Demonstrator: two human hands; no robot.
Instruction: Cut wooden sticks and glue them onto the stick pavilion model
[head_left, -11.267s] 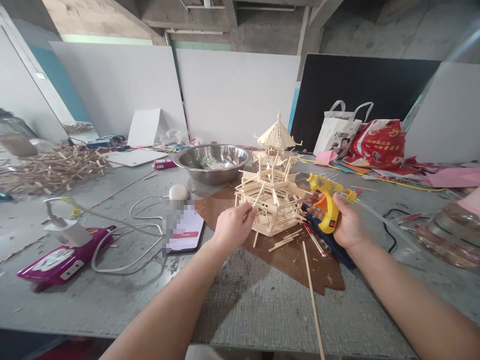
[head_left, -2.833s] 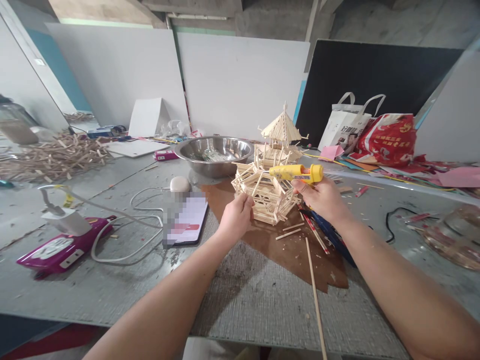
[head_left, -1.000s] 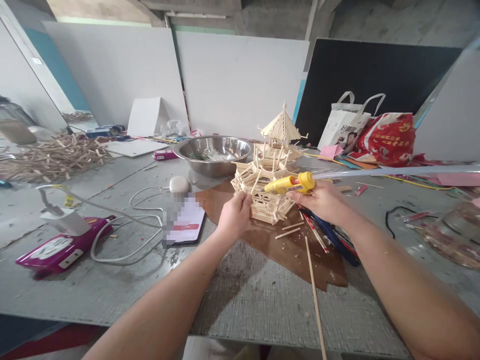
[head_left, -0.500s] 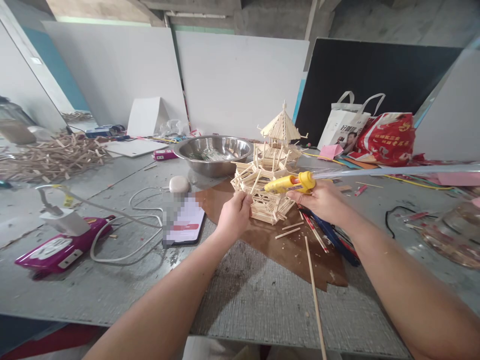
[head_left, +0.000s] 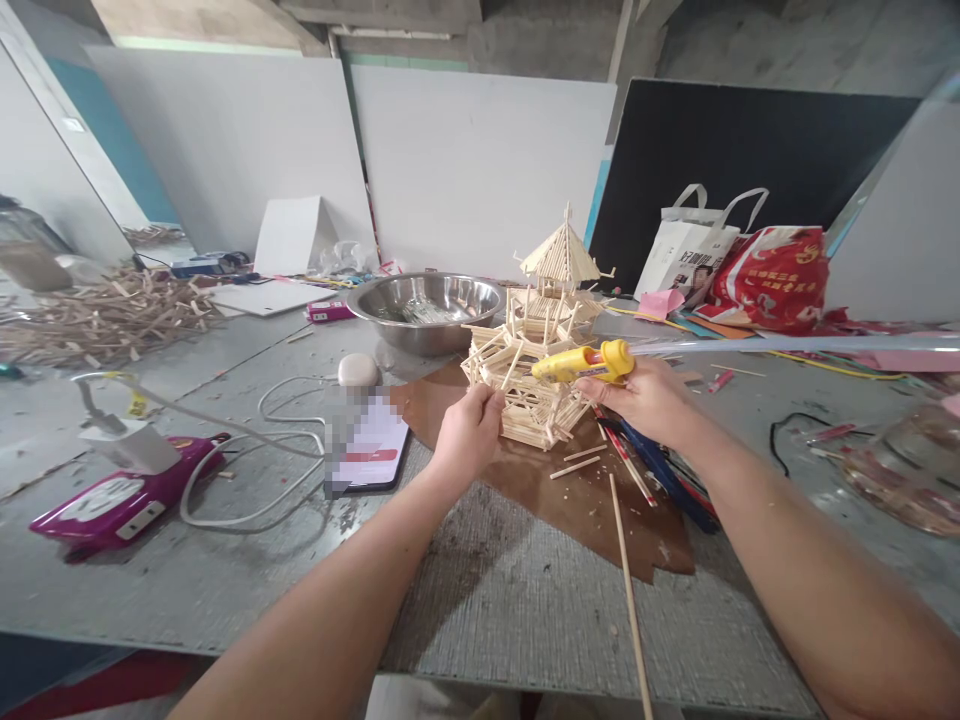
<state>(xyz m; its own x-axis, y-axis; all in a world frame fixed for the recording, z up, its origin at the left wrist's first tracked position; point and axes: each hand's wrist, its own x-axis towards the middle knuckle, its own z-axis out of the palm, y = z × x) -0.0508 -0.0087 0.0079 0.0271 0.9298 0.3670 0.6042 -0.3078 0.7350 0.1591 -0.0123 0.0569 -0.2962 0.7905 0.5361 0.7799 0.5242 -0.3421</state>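
Observation:
A pagoda-like model of thin wooden sticks (head_left: 536, 410) stands on a brown sheet (head_left: 600, 520). My left hand (head_left: 471, 430) has its fingers closed at the model's left side, pinching a small stick that leans up to the right. In my right hand (head_left: 645, 400) is a yellow glue gun (head_left: 581, 364), its nozzle pointing left at the model's middle tier. A long clear glue stick (head_left: 787, 344) runs out of the gun's back to the right. Short sticks (head_left: 577, 462) and a long stick (head_left: 630, 590) lie near the model.
Behind the model sits a steel bowl (head_left: 427, 310). At the left are a phone (head_left: 371, 445), a white cable, a purple power strip (head_left: 127, 495) and a pile of wooden strips (head_left: 112, 315). Blue-handled pliers (head_left: 667, 475) lie below my right hand; bags (head_left: 776, 280) stand at the back right.
The glue gun and my right hand have shifted very slightly to the right. My left hand stays at the model's left side.

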